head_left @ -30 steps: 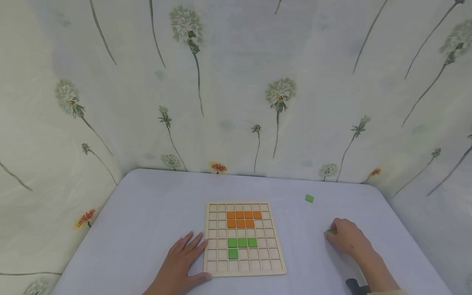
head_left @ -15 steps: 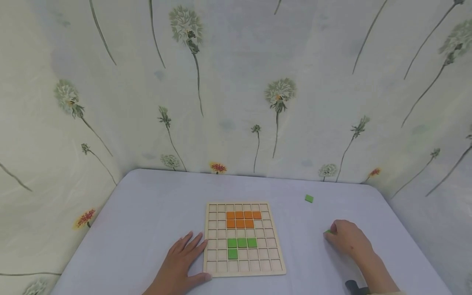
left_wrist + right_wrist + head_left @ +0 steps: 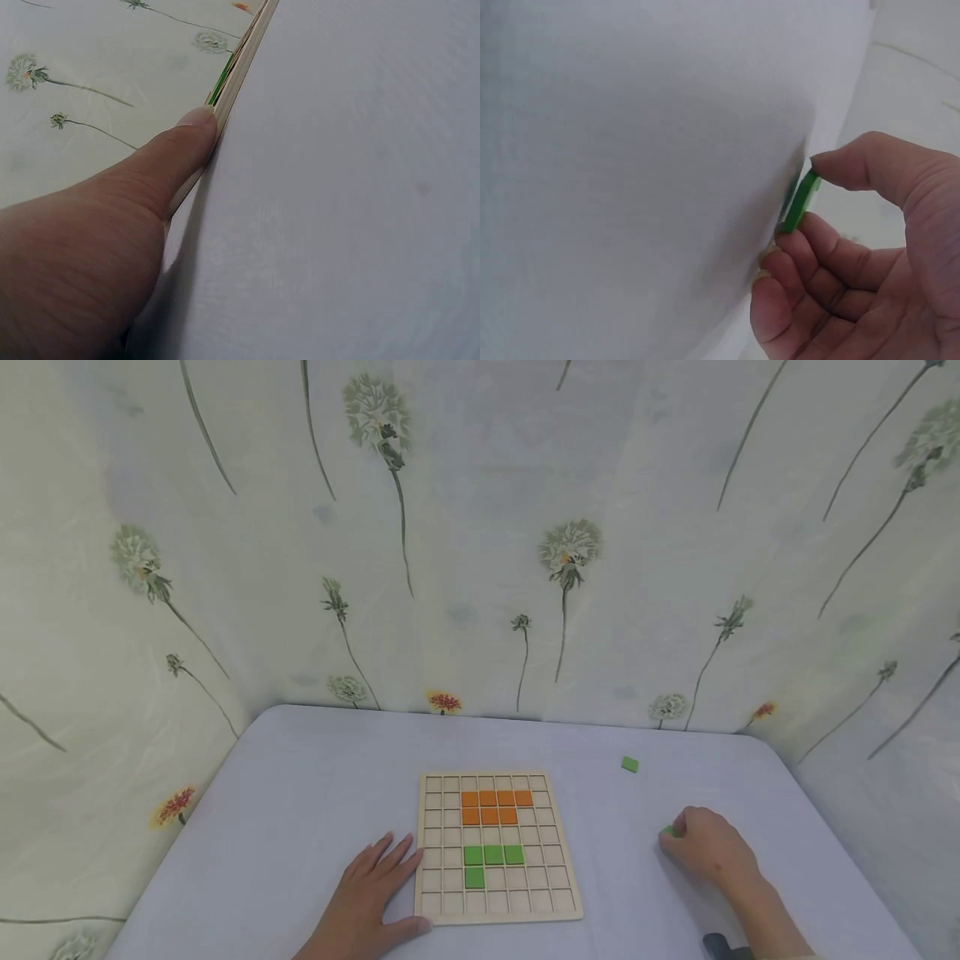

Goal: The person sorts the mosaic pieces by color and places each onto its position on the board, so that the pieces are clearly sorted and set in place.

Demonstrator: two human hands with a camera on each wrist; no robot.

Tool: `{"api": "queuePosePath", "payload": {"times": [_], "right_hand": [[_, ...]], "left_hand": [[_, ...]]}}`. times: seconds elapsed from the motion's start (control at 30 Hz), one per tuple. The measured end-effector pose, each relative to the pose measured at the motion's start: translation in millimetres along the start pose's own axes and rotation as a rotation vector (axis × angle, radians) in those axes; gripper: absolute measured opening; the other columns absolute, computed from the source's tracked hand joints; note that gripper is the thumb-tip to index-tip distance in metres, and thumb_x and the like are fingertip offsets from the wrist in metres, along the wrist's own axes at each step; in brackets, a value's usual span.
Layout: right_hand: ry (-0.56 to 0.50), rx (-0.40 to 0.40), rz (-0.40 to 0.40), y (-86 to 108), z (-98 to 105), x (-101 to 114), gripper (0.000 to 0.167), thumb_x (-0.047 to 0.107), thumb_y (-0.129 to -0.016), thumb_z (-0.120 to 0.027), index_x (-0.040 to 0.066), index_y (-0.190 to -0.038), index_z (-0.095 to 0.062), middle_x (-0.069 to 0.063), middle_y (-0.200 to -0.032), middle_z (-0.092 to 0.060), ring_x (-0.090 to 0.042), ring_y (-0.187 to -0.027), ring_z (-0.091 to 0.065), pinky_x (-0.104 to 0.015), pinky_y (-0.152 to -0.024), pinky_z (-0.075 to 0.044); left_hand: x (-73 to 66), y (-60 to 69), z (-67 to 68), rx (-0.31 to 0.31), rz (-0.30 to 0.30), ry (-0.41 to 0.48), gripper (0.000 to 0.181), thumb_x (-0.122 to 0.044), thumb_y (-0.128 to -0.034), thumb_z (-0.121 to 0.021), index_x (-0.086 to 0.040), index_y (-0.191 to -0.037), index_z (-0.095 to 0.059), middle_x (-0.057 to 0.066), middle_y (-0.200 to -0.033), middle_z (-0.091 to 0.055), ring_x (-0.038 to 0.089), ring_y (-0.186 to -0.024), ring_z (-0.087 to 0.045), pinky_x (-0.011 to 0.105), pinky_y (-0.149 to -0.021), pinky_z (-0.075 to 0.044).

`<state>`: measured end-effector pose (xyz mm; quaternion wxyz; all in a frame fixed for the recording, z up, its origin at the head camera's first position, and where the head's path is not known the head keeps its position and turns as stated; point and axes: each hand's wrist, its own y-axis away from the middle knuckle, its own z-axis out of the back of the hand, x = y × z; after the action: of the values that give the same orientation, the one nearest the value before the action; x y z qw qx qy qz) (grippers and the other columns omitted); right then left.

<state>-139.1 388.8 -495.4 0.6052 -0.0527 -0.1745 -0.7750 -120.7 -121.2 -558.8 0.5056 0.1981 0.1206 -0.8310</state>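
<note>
My right hand [image 3: 712, 847] pinches a green square tile [image 3: 801, 199] between thumb and fingertips, close to the tabletop at the right. Straight, spread fingers of my left hand [image 3: 367, 893] touch the left edge of the square wooden grid board [image 3: 498, 915]; its thumb is at the near left corner. In the left wrist view that thumb [image 3: 187, 142] lies against the board's rim. Two rows of orange tiles [image 3: 488, 798] fill cells in the upper part of the board. Below them are several green tiles [image 3: 493, 855], a row of three with one under its left end.
A loose green tile [image 3: 630, 764] lies on the white-covered table [image 3: 337, 760], beyond the right hand. A dark object [image 3: 717, 945] is by the right wrist. Behind and at the sides hangs a cloth [image 3: 465, 527] printed with dandelions.
</note>
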Motion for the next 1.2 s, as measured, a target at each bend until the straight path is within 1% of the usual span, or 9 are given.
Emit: {"api": "queuePosePath", "payload": {"times": [0.17,0.33,0.47,0.77,0.97,1.07,1.2], "right_hand": [[-0.036,-0.041,0.025,0.1,-2.0,4.0,0.037,0.025,-0.09,-0.074,-0.009,-0.103,-0.066,-0.015,-0.093,-0.068,-0.033,-0.086,-0.064,-0.055,-0.08,-0.054],[-0.065,-0.066,0.063,0.0,-4.3,19.7,0.038,0.024,-0.091,-0.075,-0.009,-0.107,-0.066,-0.014,-0.095,-0.069,-0.035,-0.091,-0.066,-0.057,-0.083,-0.054],[-0.072,-0.095,0.098,2.9,-7.6,38.0,0.036,0.022,-0.09,-0.075,-0.009,-0.108,-0.067,-0.012,-0.095,-0.069,-0.031,-0.088,-0.066,-0.053,-0.081,-0.056],[-0.046,-0.134,0.185,12.0,-12.8,74.6,0.028,0.02,-0.089,-0.078,-0.001,-0.105,-0.07,-0.007,-0.096,-0.068,-0.023,-0.084,-0.066,-0.047,-0.076,-0.058],[-0.062,-0.126,0.273,18.9,-14.1,95.7,0.025,0.019,-0.088,-0.078,0.001,-0.104,-0.07,-0.004,-0.095,-0.067,-0.02,-0.084,-0.066,-0.043,-0.075,-0.059],[-0.065,-0.102,0.296,21.3,-17.8,107.2,0.023,0.019,-0.088,-0.077,0.003,-0.103,-0.07,-0.001,-0.095,-0.066,-0.017,-0.084,-0.064,-0.041,-0.075,-0.058],[-0.05,-0.078,0.312,22.9,-25.3,120.0,0.023,0.022,-0.087,-0.078,0.007,-0.103,-0.071,0.002,-0.094,-0.065,-0.014,-0.083,-0.062,-0.039,-0.076,-0.058]], "left_hand": [[-0.1,1.0,1.3,-0.003,-0.012,0.002,0.101,-0.084,-0.0816,-0.061,-0.023,-0.16,-0.046,-0.005,-0.168,-0.035,0.029,-0.159,-0.018,0.057,-0.126,-0.018],[0.3,1.9,2.3,-0.004,-0.011,0.001,0.1,-0.085,-0.0818,-0.06,-0.024,-0.16,-0.046,-0.005,-0.168,-0.035,0.029,-0.159,-0.018,0.057,-0.126,-0.018],[0.3,2.3,2.5,-0.005,-0.008,-0.006,0.099,-0.083,-0.0825,-0.061,-0.024,-0.161,-0.045,-0.006,-0.169,-0.035,0.028,-0.159,-0.018,0.057,-0.126,-0.018],[-1.8,3.3,4.3,-0.012,-0.022,-0.001,0.097,-0.08,-0.0837,-0.064,-0.024,-0.16,-0.046,-0.005,-0.168,-0.035,0.028,-0.159,-0.019,0.056,-0.126,-0.019],[-1.1,2.6,2.8,-0.014,-0.02,0.001,0.098,-0.082,-0.0829,-0.062,-0.024,-0.16,-0.046,-0.005,-0.169,-0.035,0.029,-0.159,-0.018,0.057,-0.126,-0.019],[-0.8,2.4,1.7,-0.019,-0.018,0.003,0.098,-0.082,-0.0826,-0.062,-0.025,-0.16,-0.046,-0.005,-0.169,-0.034,0.028,-0.159,-0.018,0.057,-0.126,-0.018],[-1.8,1.5,1.4,-0.005,-0.003,0.003,0.099,-0.082,-0.0819,-0.063,-0.026,-0.161,-0.045,-0.006,-0.169,-0.033,0.028,-0.159,-0.016,0.057,-0.126,-0.017]]}}
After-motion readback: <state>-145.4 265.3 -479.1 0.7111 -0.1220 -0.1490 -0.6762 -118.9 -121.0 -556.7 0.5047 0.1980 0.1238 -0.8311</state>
